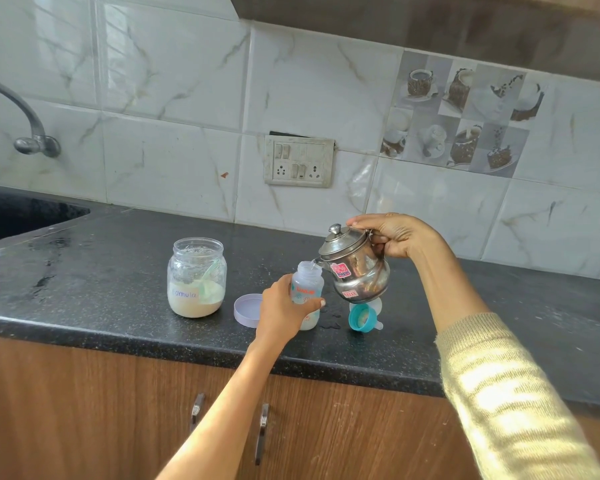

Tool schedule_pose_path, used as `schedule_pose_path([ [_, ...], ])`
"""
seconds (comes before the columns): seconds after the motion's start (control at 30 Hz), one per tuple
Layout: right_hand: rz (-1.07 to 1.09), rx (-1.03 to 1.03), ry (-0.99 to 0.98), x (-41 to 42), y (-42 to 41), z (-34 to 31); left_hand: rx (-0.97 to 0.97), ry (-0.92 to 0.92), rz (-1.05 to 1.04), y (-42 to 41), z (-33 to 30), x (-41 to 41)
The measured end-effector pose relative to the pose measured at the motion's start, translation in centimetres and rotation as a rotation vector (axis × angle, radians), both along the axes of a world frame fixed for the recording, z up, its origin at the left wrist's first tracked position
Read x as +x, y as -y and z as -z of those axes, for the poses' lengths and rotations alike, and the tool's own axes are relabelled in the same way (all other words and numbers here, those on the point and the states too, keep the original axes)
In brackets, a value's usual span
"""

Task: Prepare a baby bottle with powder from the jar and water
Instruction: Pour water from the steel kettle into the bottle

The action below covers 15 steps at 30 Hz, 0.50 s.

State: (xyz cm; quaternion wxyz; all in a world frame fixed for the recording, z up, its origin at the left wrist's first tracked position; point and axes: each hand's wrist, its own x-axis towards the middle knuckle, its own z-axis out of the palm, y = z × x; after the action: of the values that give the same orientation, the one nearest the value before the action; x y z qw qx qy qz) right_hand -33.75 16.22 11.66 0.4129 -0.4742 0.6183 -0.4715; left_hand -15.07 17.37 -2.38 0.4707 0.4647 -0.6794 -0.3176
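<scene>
A small clear baby bottle [308,287] with printed markings stands open on the dark counter [118,271]. My left hand [284,308] grips its body. My right hand [392,235] holds a steel kettle [355,271] by its handle, tilted left, with the spout over the bottle's mouth and water running in. The open powder jar [196,277], labelled "formula", stands to the left with a scoop inside. Its lilac lid [247,310] lies beside my left hand. The teal bottle cap with teat [362,317] lies on its side under the kettle.
A sink [21,216] with a tap [32,133] sits at the far left. A switch and socket plate [299,161] is on the tiled wall behind. Water drops lie on the counter by the bottle. Wooden cabinet doors with handles [262,433] are below the counter edge.
</scene>
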Motion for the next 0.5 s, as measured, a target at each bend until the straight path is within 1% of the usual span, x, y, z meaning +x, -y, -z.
schedule_pose_path([
  [0.5,0.005,-0.011,0.006,0.35,-0.45,-0.20,-0.008,-0.006,0.005,0.01,0.03,0.09],
])
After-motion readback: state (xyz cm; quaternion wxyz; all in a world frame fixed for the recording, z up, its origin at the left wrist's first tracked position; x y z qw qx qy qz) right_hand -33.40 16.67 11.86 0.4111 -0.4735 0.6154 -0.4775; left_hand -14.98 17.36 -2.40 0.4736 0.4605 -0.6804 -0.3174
